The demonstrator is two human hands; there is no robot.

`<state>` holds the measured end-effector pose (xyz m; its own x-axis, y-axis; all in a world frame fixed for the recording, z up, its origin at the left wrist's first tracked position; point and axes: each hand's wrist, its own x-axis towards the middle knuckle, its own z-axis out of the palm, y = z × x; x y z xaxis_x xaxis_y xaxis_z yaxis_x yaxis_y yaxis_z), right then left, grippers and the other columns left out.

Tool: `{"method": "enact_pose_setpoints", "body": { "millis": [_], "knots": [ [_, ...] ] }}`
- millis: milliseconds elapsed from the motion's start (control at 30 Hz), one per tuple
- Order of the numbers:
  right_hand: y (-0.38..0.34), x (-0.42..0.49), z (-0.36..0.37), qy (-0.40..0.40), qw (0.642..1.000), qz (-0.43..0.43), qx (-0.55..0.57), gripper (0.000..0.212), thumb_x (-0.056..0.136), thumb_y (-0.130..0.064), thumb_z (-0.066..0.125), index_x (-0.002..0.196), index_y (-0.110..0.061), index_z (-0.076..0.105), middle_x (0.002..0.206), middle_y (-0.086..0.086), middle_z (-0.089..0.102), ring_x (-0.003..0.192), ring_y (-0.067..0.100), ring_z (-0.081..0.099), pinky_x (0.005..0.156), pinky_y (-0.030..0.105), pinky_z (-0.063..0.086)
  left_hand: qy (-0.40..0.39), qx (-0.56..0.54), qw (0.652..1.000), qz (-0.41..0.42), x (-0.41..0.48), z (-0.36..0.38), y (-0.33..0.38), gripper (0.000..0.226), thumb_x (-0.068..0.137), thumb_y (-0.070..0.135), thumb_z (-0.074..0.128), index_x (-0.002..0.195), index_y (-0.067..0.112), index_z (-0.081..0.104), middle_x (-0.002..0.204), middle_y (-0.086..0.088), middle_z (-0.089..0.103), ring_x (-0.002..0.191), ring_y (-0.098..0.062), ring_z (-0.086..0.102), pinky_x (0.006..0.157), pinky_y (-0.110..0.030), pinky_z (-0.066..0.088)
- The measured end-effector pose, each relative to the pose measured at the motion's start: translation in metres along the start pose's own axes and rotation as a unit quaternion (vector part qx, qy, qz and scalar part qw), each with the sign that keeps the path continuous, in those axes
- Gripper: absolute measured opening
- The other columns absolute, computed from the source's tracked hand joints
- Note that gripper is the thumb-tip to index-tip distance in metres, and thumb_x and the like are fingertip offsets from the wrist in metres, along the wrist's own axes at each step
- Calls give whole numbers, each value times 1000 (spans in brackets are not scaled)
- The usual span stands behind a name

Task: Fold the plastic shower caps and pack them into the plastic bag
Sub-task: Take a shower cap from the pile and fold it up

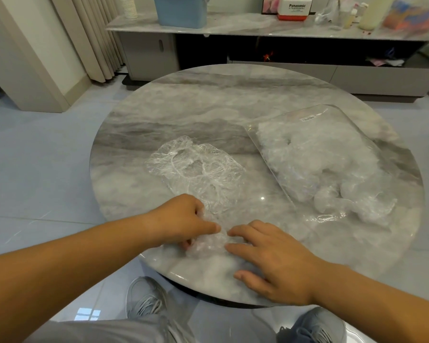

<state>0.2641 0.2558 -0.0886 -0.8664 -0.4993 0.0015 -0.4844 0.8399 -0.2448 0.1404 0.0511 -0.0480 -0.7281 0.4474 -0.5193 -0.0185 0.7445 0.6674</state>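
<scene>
Round marble table: spread shower cap, crumpled cap near edge, filled plastic bag.

Both bare forearms reach forward and angle inward, the hands nearly meeting low in front of the person. The left hand is knuckles-up, its fingers curled under and pinching. The right hand lies palm-down, fingers spread flat and loose.

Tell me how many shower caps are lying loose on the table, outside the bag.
2. One shower cap lies spread open mid-table; another is bunched under the left hand and right hand. The plastic bag holds more, too jumbled to count.
</scene>
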Motion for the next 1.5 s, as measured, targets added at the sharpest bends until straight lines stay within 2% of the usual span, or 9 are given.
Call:
{"method": "enact_pose_setpoints", "body": {
  "millis": [167, 333, 433, 600, 700, 867, 1133, 1367, 1500],
  "knots": [
    [-6, 3, -2, -16, 1000, -5, 10, 39, 100, -53, 44, 133, -35, 50, 138, -7, 44, 116, 15, 43, 97, 35, 43, -88, -299, 950, -19, -7, 13, 12, 12, 91, 7, 71, 94, 6, 60, 67, -13, 64, 56, -17, 64, 56, -28, 57],
    [5, -6, -12, 77, 977, 53, 192, 28, 92, -36, 55, 115, -28, 70, 131, -9, 53, 118, 2, 52, 100, 20, 43, -122, -326, 935, -62, -4, 23, 8, 15, 97, 11, 63, 109, 3, 68, 91, -17, 71, 78, -24, 73, 84, -42, 62],
    [13, -7, -15, 165, 966, 144, 140, 26, 92, -38, 55, 105, -22, 70, 117, -9, 58, 110, 5, 56, 95, 17, 45, -109, -316, 940, -68, 0, 25, 8, 19, 97, 13, 64, 114, 5, 67, 95, -20, 71, 81, -28, 74, 82, -43, 61],
    [14, 3, -25, 35, 947, 320, 10, 48, 95, -56, 54, 128, -21, 53, 114, -2, 56, 107, 19, 54, 89, 30, 47, -101, -278, 954, -51, 0, 28, 13, 18, 95, 16, 67, 110, 6, 68, 95, -18, 70, 78, -24, 73, 81, -42, 62],
    [10, 8, -31, -19, 934, 356, 3, 37, 92, -60, 54, 104, -25, 54, 106, -3, 54, 97, 17, 54, 80, 31, 49, -97, -267, 958, -42, -2, 29, 14, 17, 94, 16, 68, 109, 7, 69, 94, -17, 70, 80, -24, 72, 84, -44, 62],
    [9, 11, -38, 26, 914, 372, 156, 32, 92, -44, 63, 76, -27, 40, 77, -10, 49, 67, 7, 46, 57, 22, 32, -112, -287, 950, -46, -2, 27, 12, 17, 96, 20, 66, 104, 5, 69, 97, -17, 70, 84, -26, 74, 86, -45, 61],
    [-9, 13, -35, 190, 830, 261, 456, 18, 83, -32, 79, 93, -24, 66, 84, -8, 68, 78, 5, 63, 72, 21, 51, -176, -365, 912, -62, -2, 27, 12, 51, 78, 19, 59, 127, 4, 65, 119, -22, 69, 104, -34, 71, 97, -45, 56],
    [2, -3, -21, 39, 955, 132, 264, 53, 93, -63, 43, 132, -32, 62, 123, -34, 57, 122, -7, 50, 101, 10, 37, -188, -433, 878, -73, -6, 21, 12, 49, 89, 8, 47, 138, 15, 49, 132, -24, 55, 105, -47, 69, 100, -54, 53],
    [4, -6, -11, 1, 985, 76, 153, 55, 99, -61, 41, 140, -27, 57, 147, -11, 49, 135, 1, 41, 111, 16, 33, -126, -365, 922, -39, -13, 18, 22, 28, 101, 12, 47, 128, 14, 55, 118, -18, 58, 89, -38, 74, 87, -50, 60]
  ]
}}
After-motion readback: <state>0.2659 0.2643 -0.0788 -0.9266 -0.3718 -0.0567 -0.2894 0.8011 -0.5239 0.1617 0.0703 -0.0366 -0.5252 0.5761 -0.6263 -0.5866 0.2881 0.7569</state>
